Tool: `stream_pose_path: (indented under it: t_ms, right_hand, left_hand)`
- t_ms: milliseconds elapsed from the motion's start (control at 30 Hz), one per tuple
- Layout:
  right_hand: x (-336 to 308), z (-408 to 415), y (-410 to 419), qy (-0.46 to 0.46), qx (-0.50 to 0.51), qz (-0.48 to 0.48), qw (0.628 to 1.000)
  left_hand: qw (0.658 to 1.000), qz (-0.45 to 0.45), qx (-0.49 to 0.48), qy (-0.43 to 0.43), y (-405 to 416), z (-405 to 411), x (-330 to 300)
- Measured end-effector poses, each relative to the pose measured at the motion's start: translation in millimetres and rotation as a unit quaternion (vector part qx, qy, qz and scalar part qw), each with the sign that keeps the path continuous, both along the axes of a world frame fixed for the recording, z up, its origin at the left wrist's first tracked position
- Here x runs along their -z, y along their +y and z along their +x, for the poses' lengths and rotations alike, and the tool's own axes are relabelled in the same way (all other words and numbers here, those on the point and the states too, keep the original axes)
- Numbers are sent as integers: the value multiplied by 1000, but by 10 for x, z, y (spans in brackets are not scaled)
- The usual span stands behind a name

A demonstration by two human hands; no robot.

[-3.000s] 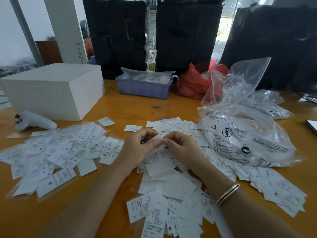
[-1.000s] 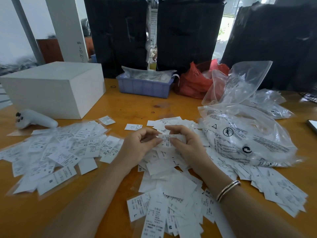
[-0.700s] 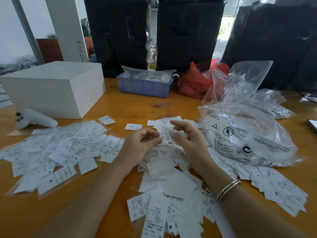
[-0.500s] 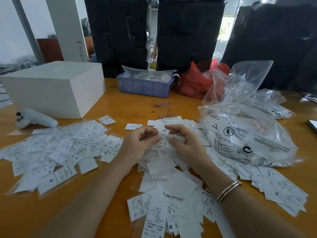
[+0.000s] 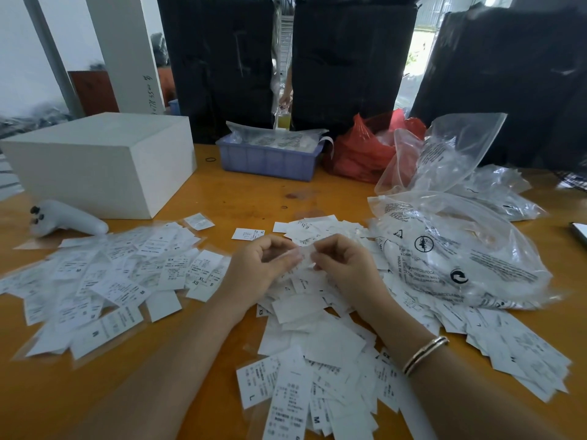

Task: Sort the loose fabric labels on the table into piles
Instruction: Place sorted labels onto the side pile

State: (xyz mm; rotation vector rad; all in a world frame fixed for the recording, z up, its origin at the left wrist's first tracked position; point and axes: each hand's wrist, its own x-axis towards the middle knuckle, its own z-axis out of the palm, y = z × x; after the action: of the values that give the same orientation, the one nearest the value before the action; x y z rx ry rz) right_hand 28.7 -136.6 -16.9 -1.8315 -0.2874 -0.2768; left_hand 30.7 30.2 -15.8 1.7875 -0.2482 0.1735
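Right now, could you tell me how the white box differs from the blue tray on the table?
The white box is closed and plain, so its contents cannot be seen; the blue tray is open-topped and holds clear packets. The white box is taller and bulkier; the blue tray is low and shallow. The white box sits at the left; the blue tray sits at the far middle. Both rest on the wooden table.

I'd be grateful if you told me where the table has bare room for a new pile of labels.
Bare wood shows between the white box, the blue tray and the labels, and along the near edge left of the left hand's forearm. It is crowded round both hands, under the right hand, and beside the clear bags.
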Motion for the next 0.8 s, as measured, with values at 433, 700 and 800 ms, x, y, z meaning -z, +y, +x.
stream_pose_path:
  t_ms: [433,700,800]
  right_hand:
    - [-40,-47,-2,-2,-110,-115,987]
    - [-12,-68,-46,-80,9,-88,993]
    - [-53,-89,-81,-119,48,-89,988]
  left_hand:
    - [995,88,13,-54,86,10,-17]
    - [928,144,-327,-106,543,149,-9]
    - [882,283,-370,-74,640,170,61]
